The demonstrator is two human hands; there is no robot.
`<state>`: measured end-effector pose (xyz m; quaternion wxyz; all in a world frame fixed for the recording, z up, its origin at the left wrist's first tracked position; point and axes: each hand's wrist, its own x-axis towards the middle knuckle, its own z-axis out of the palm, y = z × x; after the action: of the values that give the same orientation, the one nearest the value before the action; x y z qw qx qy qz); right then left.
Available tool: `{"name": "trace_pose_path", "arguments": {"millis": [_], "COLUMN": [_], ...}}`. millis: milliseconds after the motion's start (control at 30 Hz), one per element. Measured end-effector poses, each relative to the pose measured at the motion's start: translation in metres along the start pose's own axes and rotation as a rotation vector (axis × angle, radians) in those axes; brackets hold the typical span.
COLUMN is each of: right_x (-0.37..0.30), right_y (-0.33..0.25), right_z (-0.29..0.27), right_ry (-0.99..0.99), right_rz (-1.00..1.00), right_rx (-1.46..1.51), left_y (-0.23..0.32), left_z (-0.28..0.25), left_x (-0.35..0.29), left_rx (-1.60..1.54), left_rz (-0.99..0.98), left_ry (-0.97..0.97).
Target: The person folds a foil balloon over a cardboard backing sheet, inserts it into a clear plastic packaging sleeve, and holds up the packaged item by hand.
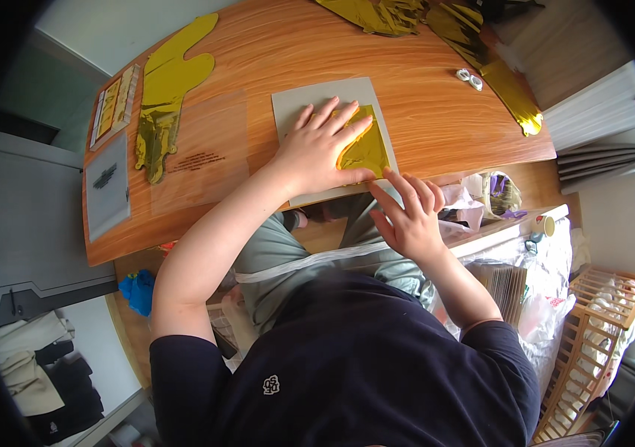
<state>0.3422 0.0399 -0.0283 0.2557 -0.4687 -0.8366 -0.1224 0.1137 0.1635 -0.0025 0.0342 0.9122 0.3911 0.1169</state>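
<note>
Left hand [316, 149] spread flat, fingers open, pressing down on gold foil [366, 149], nothing pinched. Right hand [409, 216] open too, fingertips at the near edge of the grey card [299, 100] under the foil, holding nothing. Foil directly beneath and just right of the left palm, long axis running away from the body. Left hand nearer. Card flat on the wooden surface [422, 97]; clear plastic sheet [202, 149] lying to the left.
</note>
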Motion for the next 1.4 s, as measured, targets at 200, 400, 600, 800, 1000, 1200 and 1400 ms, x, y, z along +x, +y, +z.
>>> {"name": "trace_pose_path", "arguments": {"millis": [200, 400, 600, 800, 1000, 1200, 1400], "right_x": [0.014, 0.005, 0.007, 0.001, 0.004, 0.027, 0.087], "right_y": [-0.017, 0.001, 0.007, 0.007, 0.009, 0.027, 0.045], "right_z": [-0.003, -0.01, -0.015, -0.014, -0.019, -0.033, -0.029], "right_ry": [-0.071, 0.022, 0.019, -0.035, -0.073, -0.093, -0.073], "right_rz": [0.162, 0.066, 0.037, 0.024, 0.001, 0.007, 0.368], "right_rx": [0.051, 0.105, 0.06, -0.011, -0.073, 0.139, 0.893], "left_y": [0.002, 0.003, 0.003, 0.003, 0.0, 0.0, 0.005], "left_z": [-0.002, -0.002, -0.004, -0.005, -0.002, -0.005, -0.014], "left_x": [0.0, 0.002, 0.001, 0.001, 0.001, 0.0, 0.005], "left_rx": [0.007, -0.005, -0.009, -0.024, 0.005, 0.015, 0.024], "left_rz": [0.0, -0.003, -0.016, -0.017, 0.011, -0.002, -0.007], "left_ry": [-0.009, 0.0, -0.004, -0.009, 0.013, -0.015, -0.058]}}
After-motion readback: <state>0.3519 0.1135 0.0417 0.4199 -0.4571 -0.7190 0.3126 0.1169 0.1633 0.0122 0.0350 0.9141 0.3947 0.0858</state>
